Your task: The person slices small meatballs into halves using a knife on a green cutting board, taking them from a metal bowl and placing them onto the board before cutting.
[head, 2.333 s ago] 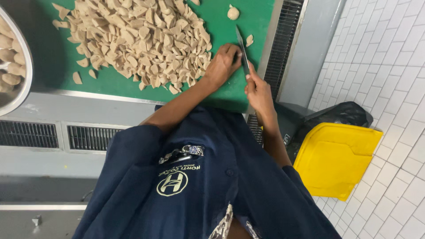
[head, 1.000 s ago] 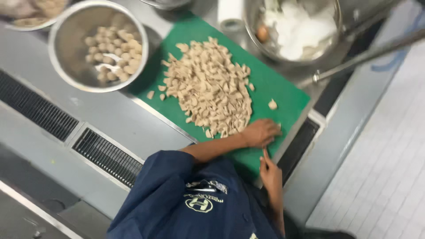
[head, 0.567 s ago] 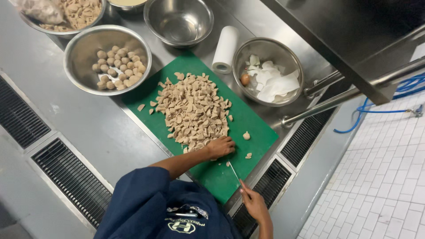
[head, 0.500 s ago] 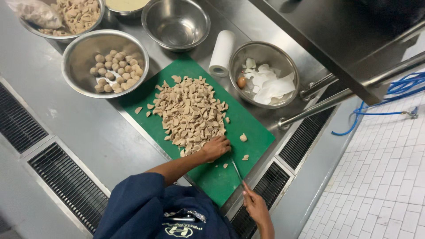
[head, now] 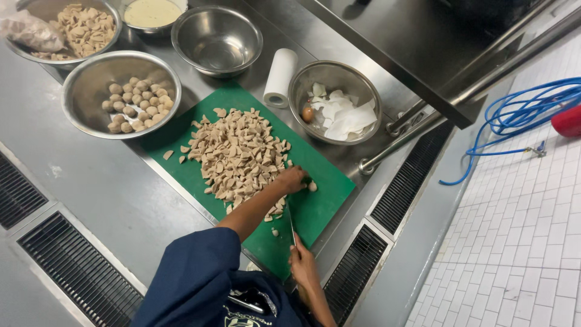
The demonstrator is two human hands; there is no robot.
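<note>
Our left hand curls its fingers over a meatball piece at the pile edge, steadying it on the board; right hand grips the knife, blade alongside.

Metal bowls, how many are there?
5 metal bowls: whole balls, cut pieces, cream sauce, empty, paper scraps. More may sit beyond the frame.

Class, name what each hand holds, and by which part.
The right hand grips a knife by its handle; the left hand rests on cut pieces, gripping nothing clearly.
</note>
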